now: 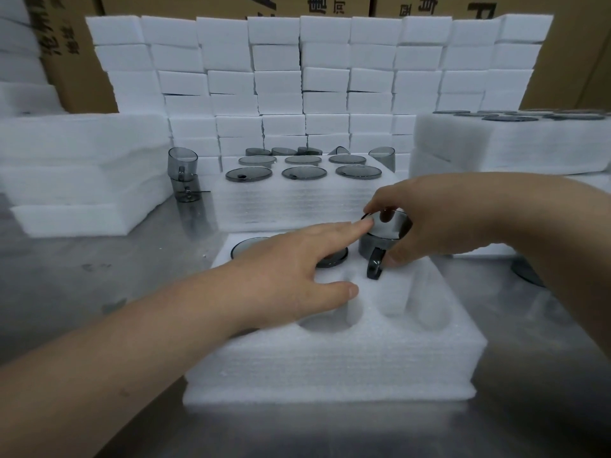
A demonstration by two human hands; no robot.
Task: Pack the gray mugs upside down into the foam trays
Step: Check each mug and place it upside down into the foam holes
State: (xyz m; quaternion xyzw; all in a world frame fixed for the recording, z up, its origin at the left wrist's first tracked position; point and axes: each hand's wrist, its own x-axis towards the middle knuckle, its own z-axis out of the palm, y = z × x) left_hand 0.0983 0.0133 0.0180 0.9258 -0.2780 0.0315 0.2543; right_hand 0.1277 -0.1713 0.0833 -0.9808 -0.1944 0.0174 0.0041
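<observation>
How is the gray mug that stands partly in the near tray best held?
Grip the gray mug round its upturned base, from above: it stands upside down, its rim down in the foam tray, its handle facing the camera.

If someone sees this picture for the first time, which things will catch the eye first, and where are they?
First the two hands in the middle: the right hand holds in its grip a gray mug upside down at the near foam tray, while the left hand stretches across it, forefinger touching the mug. Behind stands a filled tray showing six mug bases, and a wall of white foam blocks spans the back.
</observation>
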